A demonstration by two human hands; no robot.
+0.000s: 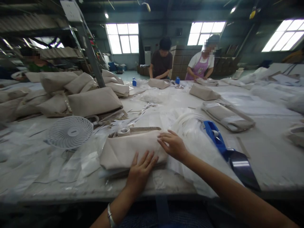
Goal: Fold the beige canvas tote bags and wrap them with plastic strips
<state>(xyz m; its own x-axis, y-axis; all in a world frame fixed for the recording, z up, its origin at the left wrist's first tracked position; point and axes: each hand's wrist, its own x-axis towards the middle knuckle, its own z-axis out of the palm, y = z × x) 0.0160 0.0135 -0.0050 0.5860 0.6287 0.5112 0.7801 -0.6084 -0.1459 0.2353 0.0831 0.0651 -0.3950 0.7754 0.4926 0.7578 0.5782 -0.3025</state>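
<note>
Left hand (pixel 142 172), right hand (pixel 174 146) spread on bundle (pixel 123 152) | fan (pixel 71 132) left | plastic (pixel 198 142) separates dispenser (pixel 219 142)

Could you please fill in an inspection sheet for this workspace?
Surface: long pale table, partly covered by clear plastic sheeting.
Work in hand: folded beige bundle near the front edge, with a small white roll at its far side.
Clutter: paper strips, a pile of beige bundles to the left, a white fan, a blue tape dispenser to the right.
Hands: left hand spread on the bundle's front; right hand at its right end.
Cables: what looks like a cord loops beside the fan.
Surroundings: two people at the far side, another person at far left; metal post; bright windows behind.
</note>
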